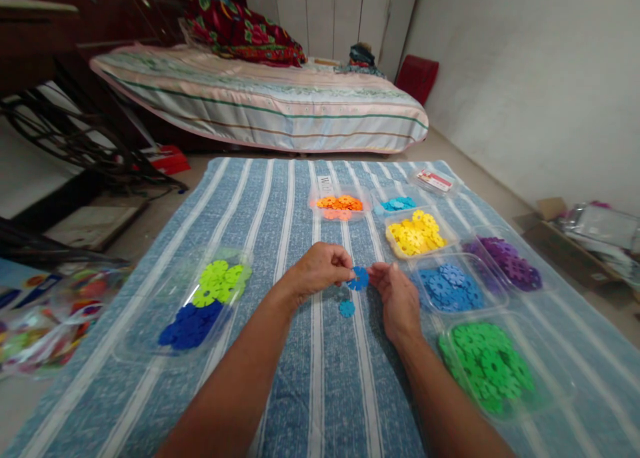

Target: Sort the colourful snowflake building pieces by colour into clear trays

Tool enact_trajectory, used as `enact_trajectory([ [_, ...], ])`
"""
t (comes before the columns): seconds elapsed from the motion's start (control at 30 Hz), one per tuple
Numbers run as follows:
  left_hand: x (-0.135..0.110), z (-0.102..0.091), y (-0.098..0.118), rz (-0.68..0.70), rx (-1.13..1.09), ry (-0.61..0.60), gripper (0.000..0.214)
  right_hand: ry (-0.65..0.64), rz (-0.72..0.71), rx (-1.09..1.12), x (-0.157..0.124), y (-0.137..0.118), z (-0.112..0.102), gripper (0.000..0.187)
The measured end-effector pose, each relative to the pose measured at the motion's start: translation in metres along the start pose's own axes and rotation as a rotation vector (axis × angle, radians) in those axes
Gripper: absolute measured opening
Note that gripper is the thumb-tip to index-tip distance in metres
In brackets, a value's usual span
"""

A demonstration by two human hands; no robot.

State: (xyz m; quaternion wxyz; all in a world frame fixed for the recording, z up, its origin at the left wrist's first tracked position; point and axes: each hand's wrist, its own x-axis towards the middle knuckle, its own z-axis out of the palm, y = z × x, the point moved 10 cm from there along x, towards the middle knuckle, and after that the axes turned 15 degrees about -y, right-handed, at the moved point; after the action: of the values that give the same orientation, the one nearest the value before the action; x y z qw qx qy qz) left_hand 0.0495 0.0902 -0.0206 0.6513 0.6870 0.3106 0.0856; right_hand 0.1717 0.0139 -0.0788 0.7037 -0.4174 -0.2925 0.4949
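My left hand [319, 269] and my right hand [397, 297] meet above a blue and white striped cloth [310, 391]. Between their fingertips is a blue snowflake disc [359, 279], pinched from both sides. A lighter blue disc [347, 308] lies on the cloth just below it. Both hands have their fingers closed in a pinch.
Clear trays of discs ring the hands: lime and dark blue [203, 301] at left, orange [340, 205], light blue [397, 203], yellow [416, 233], blue [450, 286], purple [505, 261] and green [487, 365] at right. A bed [260, 98] stands behind; a toy bag [45, 318] lies far left.
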Motion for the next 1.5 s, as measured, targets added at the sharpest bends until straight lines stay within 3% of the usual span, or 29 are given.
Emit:
enact_trajectory([
  [0.1,0.009,0.014,0.028,0.078,-0.101,0.048,0.009,-0.033,-0.03,-0.006,0.003,-0.003,0.004,0.031],
  [0.2,0.03,0.048,0.057,0.179,-0.157,-0.041,0.008,-0.052,-0.073,0.006,0.003,-0.009,0.008,0.026],
  [0.33,0.037,0.056,0.077,0.216,0.196,0.019,0.008,-0.042,-0.065,-0.063,0.0,-0.014,0.008,0.022],
  [0.43,0.025,0.046,0.062,0.087,0.506,0.023,0.009,-0.05,-0.018,-0.055,-0.001,-0.009,0.008,0.029],
  [0.6,-0.006,0.041,0.017,-0.193,0.973,-0.061,0.01,-0.018,0.009,0.002,-0.001,0.0,0.001,0.036],
  [0.8,-0.016,0.061,-0.005,-0.216,1.162,-0.198,0.013,-0.02,0.018,-0.001,-0.002,0.003,0.0,0.036],
  [0.93,-0.011,0.052,-0.014,-0.234,1.018,-0.209,0.006,-0.02,0.035,-0.01,-0.002,0.005,-0.001,0.037],
  [1.07,-0.004,0.038,-0.025,-0.164,0.64,-0.26,0.008,-0.018,0.031,0.0,-0.002,0.004,0.0,0.036],
  [1.17,0.004,0.016,-0.022,-0.097,0.393,-0.168,0.009,-0.017,0.032,0.005,-0.002,0.004,0.001,0.036],
  [1.3,0.027,-0.018,0.009,0.0,0.199,0.092,0.011,-0.016,0.041,-0.006,-0.002,0.005,0.002,0.038],
  [1.43,0.067,-0.031,0.062,0.148,0.035,0.27,0.005,-0.026,0.039,0.002,-0.001,0.005,0.002,0.038],
  [1.5,0.085,-0.034,0.078,0.169,-0.026,0.327,0.013,-0.029,0.028,0.014,0.0,0.004,0.003,0.038],
])
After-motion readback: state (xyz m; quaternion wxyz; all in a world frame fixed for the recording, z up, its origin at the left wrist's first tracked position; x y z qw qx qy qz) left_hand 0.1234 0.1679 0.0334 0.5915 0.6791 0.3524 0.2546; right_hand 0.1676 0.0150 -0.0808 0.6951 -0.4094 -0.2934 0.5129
